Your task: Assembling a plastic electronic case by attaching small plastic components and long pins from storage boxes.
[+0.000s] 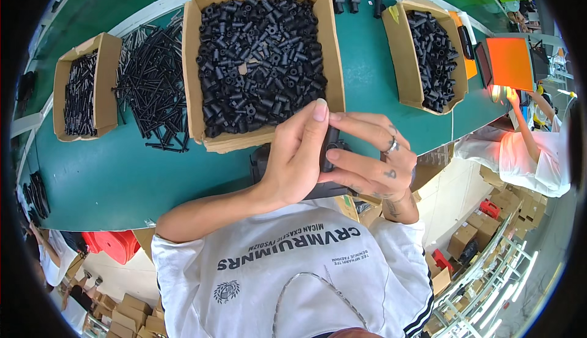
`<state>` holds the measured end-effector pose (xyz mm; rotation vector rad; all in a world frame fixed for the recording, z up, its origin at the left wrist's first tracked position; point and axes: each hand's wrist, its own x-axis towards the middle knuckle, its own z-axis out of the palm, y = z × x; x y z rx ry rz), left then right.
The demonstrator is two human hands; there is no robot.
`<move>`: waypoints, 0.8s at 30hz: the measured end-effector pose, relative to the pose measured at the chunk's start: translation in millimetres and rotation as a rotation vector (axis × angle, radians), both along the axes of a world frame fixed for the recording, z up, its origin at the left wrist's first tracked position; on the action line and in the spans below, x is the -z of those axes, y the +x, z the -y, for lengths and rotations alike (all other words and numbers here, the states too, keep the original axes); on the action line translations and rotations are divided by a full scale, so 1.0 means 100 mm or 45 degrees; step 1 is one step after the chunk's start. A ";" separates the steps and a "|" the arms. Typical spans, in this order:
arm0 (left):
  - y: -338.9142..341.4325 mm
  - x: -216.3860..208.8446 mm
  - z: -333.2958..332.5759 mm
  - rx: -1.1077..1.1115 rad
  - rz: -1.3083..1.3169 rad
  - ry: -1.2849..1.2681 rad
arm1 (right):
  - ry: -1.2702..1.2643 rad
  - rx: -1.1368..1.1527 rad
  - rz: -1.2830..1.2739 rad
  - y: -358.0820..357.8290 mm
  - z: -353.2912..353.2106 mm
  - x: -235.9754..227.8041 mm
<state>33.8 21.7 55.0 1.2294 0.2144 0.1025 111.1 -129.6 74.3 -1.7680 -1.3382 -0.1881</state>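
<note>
Close together in front of my chest, my two hands meet around a black tube-shaped plastic fitting (330,145). My left hand (298,154) closes on its left side, the thumb pointing up along it. From the other side, the ringed fingers of my right hand (376,157) curl against the same piece and cover part of it. Just beyond my hands stands a large cardboard box (335,50) filled with short black branched fittings (263,63). Below my hands, a dark object (260,160) at the table edge is mostly hidden.
Left of the large box lies a pile of long black screw-like rods (153,81), beside a smaller box of rods (107,87). A third box (406,63) at right holds black fittings. Several loose fittings (353,0) stand at the back of the green table (122,179). Another person (520,154) works at right.
</note>
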 end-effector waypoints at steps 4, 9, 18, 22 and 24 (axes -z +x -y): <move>0.02 0.08 0.04 -0.039 -0.008 0.035 | -0.005 0.018 -0.051 -0.01 0.01 0.05; 0.04 0.16 0.03 -0.018 -0.033 0.027 | -0.026 0.044 -0.099 -0.01 -0.01 0.09; 0.04 0.15 0.12 0.013 -0.034 0.076 | -0.077 0.066 -0.240 0.00 0.11 0.00; -0.05 0.12 0.15 0.156 -0.171 -0.199 | -0.091 0.062 -0.211 0.03 0.25 -0.03; -0.16 0.14 0.16 0.163 0.012 0.123 | -0.071 0.097 -0.222 0.08 0.39 -0.06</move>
